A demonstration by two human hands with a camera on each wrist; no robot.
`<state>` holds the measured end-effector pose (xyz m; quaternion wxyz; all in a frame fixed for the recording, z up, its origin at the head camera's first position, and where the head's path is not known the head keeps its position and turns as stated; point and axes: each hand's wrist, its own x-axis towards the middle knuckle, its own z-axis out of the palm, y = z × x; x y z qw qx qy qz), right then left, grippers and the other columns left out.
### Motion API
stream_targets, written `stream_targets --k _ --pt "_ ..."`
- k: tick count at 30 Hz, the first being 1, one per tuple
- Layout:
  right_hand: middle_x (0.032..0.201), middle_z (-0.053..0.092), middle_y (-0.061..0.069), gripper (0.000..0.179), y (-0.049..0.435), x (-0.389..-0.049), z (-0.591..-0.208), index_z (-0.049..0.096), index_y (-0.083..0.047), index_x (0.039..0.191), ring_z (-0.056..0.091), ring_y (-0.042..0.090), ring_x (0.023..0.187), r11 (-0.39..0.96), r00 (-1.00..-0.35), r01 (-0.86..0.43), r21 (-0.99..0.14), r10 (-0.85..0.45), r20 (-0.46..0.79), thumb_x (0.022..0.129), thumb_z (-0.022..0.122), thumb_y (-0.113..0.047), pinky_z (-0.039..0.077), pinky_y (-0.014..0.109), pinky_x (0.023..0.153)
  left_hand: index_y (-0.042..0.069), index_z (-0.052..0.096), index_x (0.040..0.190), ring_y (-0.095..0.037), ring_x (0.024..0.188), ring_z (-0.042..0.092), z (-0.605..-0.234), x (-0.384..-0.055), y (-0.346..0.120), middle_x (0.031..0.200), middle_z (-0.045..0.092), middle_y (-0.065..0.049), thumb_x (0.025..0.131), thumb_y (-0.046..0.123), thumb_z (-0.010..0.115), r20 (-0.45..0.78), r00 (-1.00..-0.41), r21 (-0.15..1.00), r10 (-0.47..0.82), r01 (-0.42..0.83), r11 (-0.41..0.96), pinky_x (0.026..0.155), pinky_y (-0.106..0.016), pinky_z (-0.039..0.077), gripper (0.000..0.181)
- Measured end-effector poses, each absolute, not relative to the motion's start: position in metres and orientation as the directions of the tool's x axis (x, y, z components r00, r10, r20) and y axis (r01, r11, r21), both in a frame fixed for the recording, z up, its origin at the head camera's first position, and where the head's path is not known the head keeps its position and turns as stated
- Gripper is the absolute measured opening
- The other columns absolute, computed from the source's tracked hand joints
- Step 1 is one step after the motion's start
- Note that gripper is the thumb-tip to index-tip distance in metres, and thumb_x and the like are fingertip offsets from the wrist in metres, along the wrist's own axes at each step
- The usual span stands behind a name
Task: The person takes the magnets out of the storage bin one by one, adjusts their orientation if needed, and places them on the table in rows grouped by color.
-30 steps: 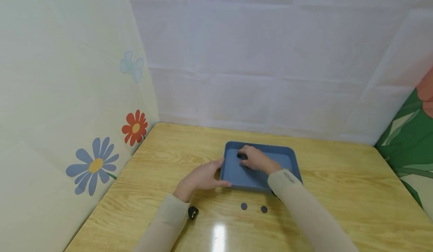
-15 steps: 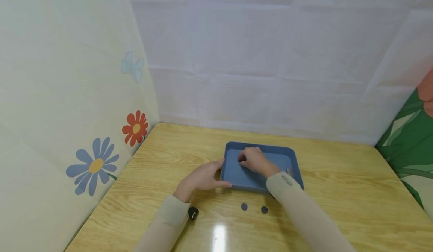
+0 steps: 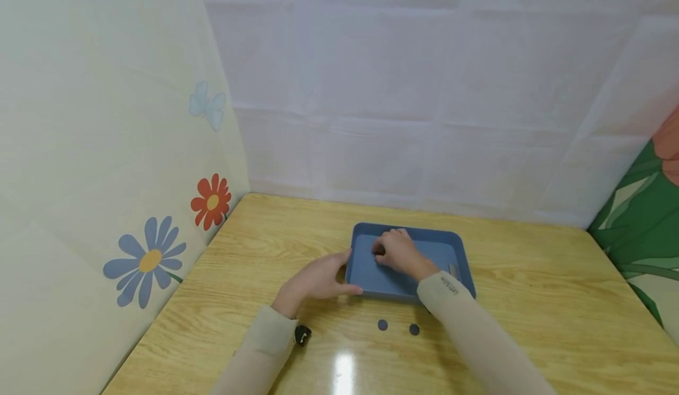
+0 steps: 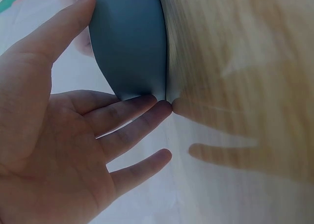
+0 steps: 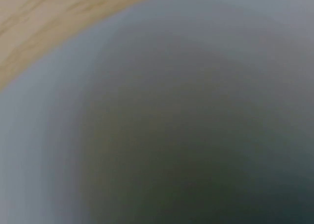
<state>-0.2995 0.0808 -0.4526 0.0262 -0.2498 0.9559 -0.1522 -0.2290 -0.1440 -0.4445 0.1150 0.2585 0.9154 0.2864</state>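
A shallow blue rectangular tray (image 3: 371,280) lies on the wooden table. My left hand (image 3: 320,276) spans its left end, thumb at the front wall and fingers at the side. Seen from the left wrist, fairly straight, spread fingers touch the wall of the tray (image 4: 130,42). Inside the tray, my right hand (image 3: 398,250) has its fingers curled and pinches a small black object, almost wholly hidden by the fingers. A small grey oblong piece (image 3: 453,270) lies at the tray's right side, beside the right cuff. The right wrist view is mostly dark blur.
Two dark flat discs, a left one (image 3: 382,325) and a right one (image 3: 414,329), lie on the table (image 3: 297,230) in front of the tray. A white sheet (image 3: 371,88) hangs behind the table, and flower-printed sheets stand at both sides.
The right hand has drawn in slightly and its fingers have closed over the black object, which showed more before. The grey piece has come into view. The left hand and tray stay put.
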Motion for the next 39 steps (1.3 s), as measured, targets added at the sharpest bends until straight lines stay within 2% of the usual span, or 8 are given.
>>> stream_targets --k 9,14,21,28,39 --pt "0.110 0.076 0.006 0.018 0.080 -0.295 -0.447 0.079 -0.011 0.112 0.070 0.023 0.102 0.853 -0.892 -0.417 -0.315 -0.450 -0.037 0.096 0.075 -0.017 0.058 0.045 0.095 0.006 0.020 0.165 -0.025 0.146 0.049 -0.444 -0.229 -0.143 0.165 0.041 -0.011 0.091 0.056 0.074 -0.070 -0.840 0.592 0.537 0.399 0.701 0.119 -0.044 0.046 0.104" --pt "0.108 0.075 0.005 0.017 0.079 -0.295 -0.442 0.079 -0.011 0.111 0.069 0.020 0.094 0.860 -0.894 -0.416 -0.296 -0.446 -0.039 0.096 0.074 -0.018 0.059 0.041 0.085 0.005 0.021 0.164 -0.026 0.145 0.051 -0.443 -0.229 -0.143 0.163 0.043 -0.013 0.091 0.055 0.074 -0.060 -0.837 0.601 0.544 0.405 0.689 0.118 -0.046 0.047 0.103" --pt "0.114 0.073 0.009 0.023 0.080 -0.294 -0.437 0.077 -0.009 0.118 0.068 0.021 0.099 0.854 -0.889 -0.427 -0.297 -0.456 -0.036 0.097 0.071 -0.018 0.059 0.042 0.088 0.003 0.022 0.164 -0.027 0.145 0.051 -0.442 -0.228 -0.143 0.164 0.042 -0.014 0.091 0.055 0.074 -0.060 -0.840 0.603 0.540 0.401 0.690 0.118 -0.046 0.047 0.104" --pt "0.112 0.069 0.008 0.025 0.085 -0.291 -0.438 0.074 -0.008 0.122 0.064 0.019 0.097 0.839 -0.895 -0.399 -0.370 -0.445 -0.042 0.099 0.069 -0.016 0.058 0.038 0.085 0.002 0.021 0.164 -0.027 0.145 0.051 -0.442 -0.227 -0.143 0.164 0.041 -0.014 0.091 0.056 0.074 -0.067 -0.838 0.602 0.541 0.398 0.692 0.118 -0.045 0.047 0.105" --pt "0.111 0.064 0.009 0.023 0.092 -0.288 -0.429 0.073 -0.005 0.120 0.063 0.019 0.095 0.780 -0.889 -0.437 -0.448 -0.451 0.083 0.098 0.066 -0.009 0.058 0.036 0.083 0.001 0.022 0.163 -0.029 0.148 0.048 -0.442 -0.226 -0.144 0.165 0.040 -0.015 0.090 0.056 0.074 -0.062 -0.843 0.592 0.534 0.399 0.700 0.119 -0.046 0.045 0.105"
